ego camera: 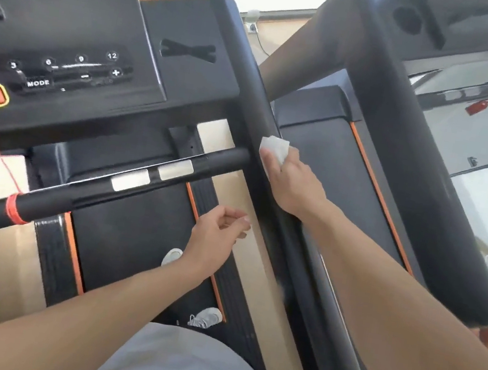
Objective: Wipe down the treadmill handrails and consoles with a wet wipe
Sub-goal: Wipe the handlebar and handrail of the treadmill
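Wet wipe (274, 148) sits on the right handrail (259, 103) just past the crossbar (127, 180) joint, my right hand (291, 183) fingers clamped round it for rail pressure, left hand (218, 232) loosely curled, empty, hovering clear.

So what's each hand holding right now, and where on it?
The right hand holds the white wipe by its near end, against the handrail. The left hand holds nothing.
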The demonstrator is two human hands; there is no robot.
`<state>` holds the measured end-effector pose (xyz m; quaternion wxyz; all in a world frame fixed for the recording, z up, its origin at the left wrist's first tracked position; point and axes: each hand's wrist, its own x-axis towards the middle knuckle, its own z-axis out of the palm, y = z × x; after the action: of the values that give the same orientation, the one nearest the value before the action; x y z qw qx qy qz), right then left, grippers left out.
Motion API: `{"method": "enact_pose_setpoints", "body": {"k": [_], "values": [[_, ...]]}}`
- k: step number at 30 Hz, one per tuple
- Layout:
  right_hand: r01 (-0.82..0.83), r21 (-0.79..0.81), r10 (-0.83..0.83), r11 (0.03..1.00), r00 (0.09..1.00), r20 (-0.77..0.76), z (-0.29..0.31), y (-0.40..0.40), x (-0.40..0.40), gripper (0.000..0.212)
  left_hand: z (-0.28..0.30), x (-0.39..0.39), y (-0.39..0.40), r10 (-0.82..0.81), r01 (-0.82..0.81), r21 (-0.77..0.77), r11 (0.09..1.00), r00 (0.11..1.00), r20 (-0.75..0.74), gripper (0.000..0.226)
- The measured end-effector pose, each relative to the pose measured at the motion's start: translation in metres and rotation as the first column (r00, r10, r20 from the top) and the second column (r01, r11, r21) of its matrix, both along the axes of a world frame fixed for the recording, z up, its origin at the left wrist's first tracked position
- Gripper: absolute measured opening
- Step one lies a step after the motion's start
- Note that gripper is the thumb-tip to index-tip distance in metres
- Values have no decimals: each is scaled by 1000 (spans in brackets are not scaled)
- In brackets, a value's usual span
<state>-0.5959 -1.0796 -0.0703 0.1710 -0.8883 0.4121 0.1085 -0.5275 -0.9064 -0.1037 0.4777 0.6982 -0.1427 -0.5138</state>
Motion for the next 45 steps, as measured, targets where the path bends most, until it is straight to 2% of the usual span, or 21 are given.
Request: {"method": "enact_pose_setpoints", "body": {"k": [1,2,5,7,9,11,13,16,18,19,20,22,24,26,29,32,34,37,41,43,45], "values": [[-29,-3,29,1000,999,-24,-2,-5,10,46,2,5,-5,6,-5,-20,1000,1000,20,8],[30,25,-30,999,1000,-4,-3,-10,21,48,5,9,-10,15,-12,-49,999,999,48,6],[281,119,-294,952,949,109,0,-25,60,63,20,27,-26,36,-7,-191,982,988,152,4],[291,109,-303,951,945,122,0,-34,83,65,27,48,-38,32,40,-253,967,961,274,7],[268,103,-279,958,953,114,7,-43,100,69,28,73,-48,-1,126,-251,960,894,449,9],[208,107,-216,972,974,72,12,-56,114,60,23,99,-55,-50,207,-193,959,796,603,11],[171,135,-176,976,984,27,16,-68,127,47,16,119,-57,-121,250,-89,964,711,692,12],[254,108,-262,961,963,63,8,-86,146,65,8,132,-58,-302,302,133,944,626,719,23],[180,-114,-170,977,982,88,-3,-86,153,70,4,134,-59,-432,317,304,898,509,744,35],[139,-252,-112,958,987,119,-8,-82,153,68,3,137,-59,-475,304,371,878,450,756,40],[131,-359,-67,924,980,187,-11,-76,154,64,2,142,-57,-498,283,412,866,430,753,42],[178,-415,-18,892,932,361,-17,-70,154,52,-2,154,-49,-523,266,452,851,491,696,43],[189,-345,6,919,869,494,-18,-63,157,34,-3,160,-35,-513,247,458,854,552,657,41],[85,-330,106,940,849,519,-21,-46,160,24,-3,159,-27,-471,211,433,877,559,682,38],[-171,-289,299,942,816,494,-33,4,156,39,2,155,-28,-421,165,405,899,578,699,27],[-326,-228,397,918,740,543,-38,21,146,43,6,155,-34,-436,186,397,899,473,765,21],[-365,-178,399,914,725,561,-35,2,151,40,3,153,-33,-402,204,346,916,445,800,19],[-353,-118,363,928,787,499,-28,-26,177,39,-3,152,-30,-331,238,254,937,376,866,32],[-283,-139,310,949,915,259,-21,-40,217,56,-4,152,-25,-203,282,135,950,228,952,52],[-280,-110,297,954,935,192,-17,-52,233,59,-3,152,-23,-158,287,106,952,164,974,58],[-308,-83,318,948,936,149,-12,-68,245,61,-3,151,-23,-192,271,147,951,145,971,68]]}}
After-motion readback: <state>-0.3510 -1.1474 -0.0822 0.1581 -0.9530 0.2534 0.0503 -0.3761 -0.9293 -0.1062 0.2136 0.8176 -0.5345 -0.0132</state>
